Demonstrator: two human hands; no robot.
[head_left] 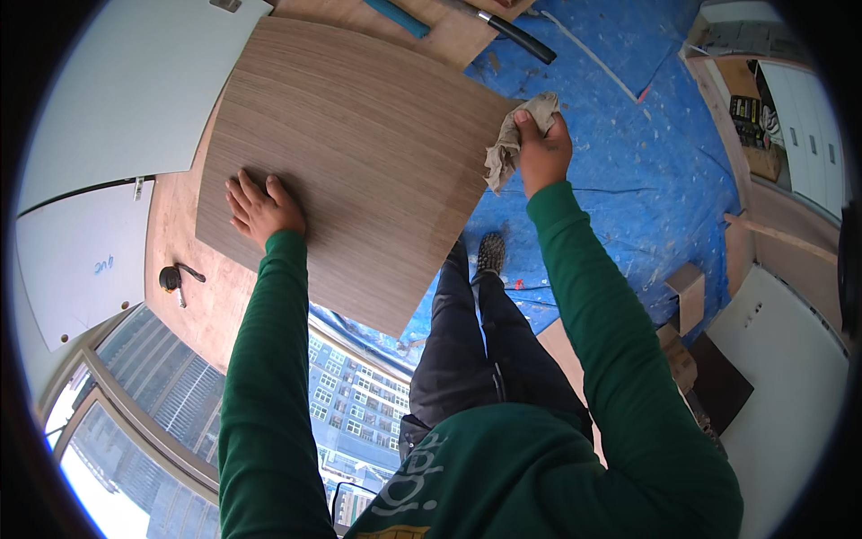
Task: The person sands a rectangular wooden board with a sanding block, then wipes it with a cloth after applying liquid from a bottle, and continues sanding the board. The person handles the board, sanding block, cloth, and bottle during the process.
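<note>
A wood-grain panel (350, 148) lies flat before me on a plywood worktop (219, 286), its near and right edges jutting past the support. My left hand (264, 207) rests palm down on the panel's left part, fingers spread, with nothing in it. At the panel's right edge, my right hand (544, 151) grips a crumpled beige cloth (515, 138), thumb on top. The cloth hangs over that edge and hides part of it. A darker patch shows on the panel's surface just below the cloth.
A tape measure (170, 278) sits on the worktop at left, beside white panels (87, 249). Beyond the panel lie a black-handled tool (518, 39) and a teal handle (401, 17). Blue sheeting (640, 168) covers the floor. Windows (148, 377) stand at lower left, a white board (781, 350) at right.
</note>
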